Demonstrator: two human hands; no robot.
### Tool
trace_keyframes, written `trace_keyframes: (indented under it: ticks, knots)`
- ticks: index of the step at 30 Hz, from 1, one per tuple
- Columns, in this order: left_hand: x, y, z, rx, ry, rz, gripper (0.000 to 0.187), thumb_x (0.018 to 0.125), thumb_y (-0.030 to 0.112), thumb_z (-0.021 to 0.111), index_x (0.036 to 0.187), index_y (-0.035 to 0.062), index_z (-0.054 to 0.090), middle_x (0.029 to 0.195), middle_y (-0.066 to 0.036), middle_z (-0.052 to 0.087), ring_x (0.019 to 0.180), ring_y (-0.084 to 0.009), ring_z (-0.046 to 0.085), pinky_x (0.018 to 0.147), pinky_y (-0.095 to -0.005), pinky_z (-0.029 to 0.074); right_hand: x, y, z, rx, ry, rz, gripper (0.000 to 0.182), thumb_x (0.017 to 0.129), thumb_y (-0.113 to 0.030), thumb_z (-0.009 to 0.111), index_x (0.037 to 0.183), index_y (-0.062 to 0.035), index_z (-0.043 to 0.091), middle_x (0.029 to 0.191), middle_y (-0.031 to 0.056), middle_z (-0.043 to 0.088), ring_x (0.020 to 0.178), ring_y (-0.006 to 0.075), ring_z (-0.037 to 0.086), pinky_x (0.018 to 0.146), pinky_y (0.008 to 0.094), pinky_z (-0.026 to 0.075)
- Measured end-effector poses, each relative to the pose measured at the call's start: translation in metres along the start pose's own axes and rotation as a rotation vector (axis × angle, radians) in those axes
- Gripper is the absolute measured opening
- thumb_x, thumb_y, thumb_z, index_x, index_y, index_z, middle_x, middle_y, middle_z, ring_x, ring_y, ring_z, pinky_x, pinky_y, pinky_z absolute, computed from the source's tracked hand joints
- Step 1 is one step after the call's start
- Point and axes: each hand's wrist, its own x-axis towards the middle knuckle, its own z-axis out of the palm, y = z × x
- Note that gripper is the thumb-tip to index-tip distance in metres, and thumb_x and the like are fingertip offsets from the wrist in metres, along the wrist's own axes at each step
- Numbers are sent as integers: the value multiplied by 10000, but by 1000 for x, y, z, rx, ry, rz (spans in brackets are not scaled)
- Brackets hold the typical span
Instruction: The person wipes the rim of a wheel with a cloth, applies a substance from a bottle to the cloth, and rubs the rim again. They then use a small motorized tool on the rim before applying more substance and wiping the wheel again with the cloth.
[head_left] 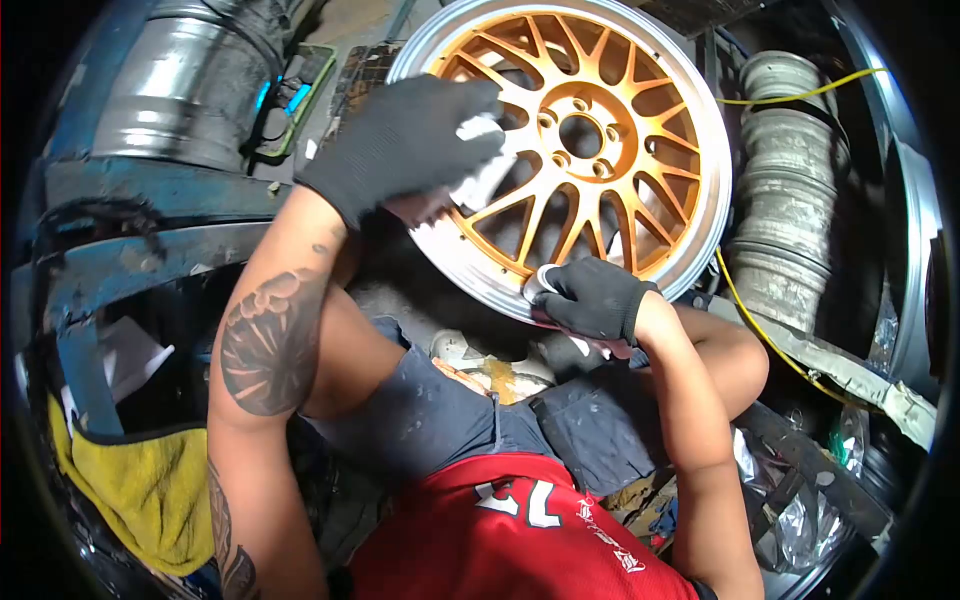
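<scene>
A wheel rim with gold mesh spokes and a bright silver lip is tilted in front of me, above my knees. My left hand, in a black knit glove, is closed on a white cloth and presses it against the spokes and lip at the rim's left side. Part of the cloth shows between the fingers. My right hand, also gloved in black, grips the rim's lower lip, with the thumb over the front edge. Its fingertips behind the lip are hidden.
Bare metal wheel barrels are stacked on the right, with a yellow cable running past them. A large silver drum stands at upper left above a blue metal frame. A yellow towel hangs at lower left.
</scene>
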Motion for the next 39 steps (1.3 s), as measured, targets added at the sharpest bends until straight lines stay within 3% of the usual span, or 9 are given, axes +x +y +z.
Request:
trace_keyframes:
  ticks: [3,6,10,19,23,26,31,35,39]
  knots:
    - [13,-13,-32,-183,-135,-192,417,927,385,657,1149,32,646,925,-160,694,827,-237,681,794,-372,523,-5,-3,0,36,-63,76,339,914,-340,530,969,-41,678,841,237,685,833,427,667,793,488,517]
    - [10,-43,-25,-144,143,-145,402,950,362,641,1149,13,644,914,-142,676,820,-185,641,790,-343,510,-21,7,-2,-103,-13,65,338,936,-351,520,952,-57,687,768,228,680,780,414,682,760,485,528]
    - [-5,-67,-21,-141,38,-203,396,955,367,633,1075,-10,636,899,-131,654,808,-175,593,800,-345,494,0,-14,-11,308,-92,172,375,932,-370,535,950,-26,682,804,231,689,790,423,678,774,489,526]
    - [3,-77,-21,-280,122,-255,448,934,458,654,1077,34,684,934,-118,709,840,-205,669,799,-350,516,8,-7,1,251,31,40,396,891,-366,574,885,12,690,823,256,683,792,428,668,751,479,520]
    - [3,-66,-14,-158,104,-178,314,963,313,646,957,0,630,863,-78,652,780,-120,588,755,-297,486,-23,8,2,119,31,188,346,905,-332,540,914,-33,714,857,248,684,844,423,675,789,501,523]
    - [4,-72,-11,-223,49,-192,314,959,317,646,993,6,634,868,-79,654,795,-128,601,759,-309,495,-1,2,16,12,141,7,317,907,-315,524,888,-46,690,806,243,676,813,423,672,798,514,516]
    - [4,-56,-18,-306,-51,-227,314,931,289,687,1048,3,628,888,-75,662,795,-122,602,778,-304,499,-20,1,1,-7,62,154,327,899,-322,534,876,-56,721,716,196,683,735,375,697,746,468,549]
    - [-9,-47,-22,-756,-246,-280,424,858,117,743,1246,51,585,1008,-64,681,781,-122,687,710,-270,580,-1,-13,2,-41,-19,84,343,915,-320,535,801,-39,694,676,206,662,718,382,688,728,475,541]
    - [-9,-57,-12,-584,-319,-124,464,830,66,709,1277,54,585,1086,-97,682,833,-145,696,804,-297,575,-20,3,2,-20,-128,258,324,948,-319,488,847,-123,726,561,68,645,514,231,670,605,379,563]
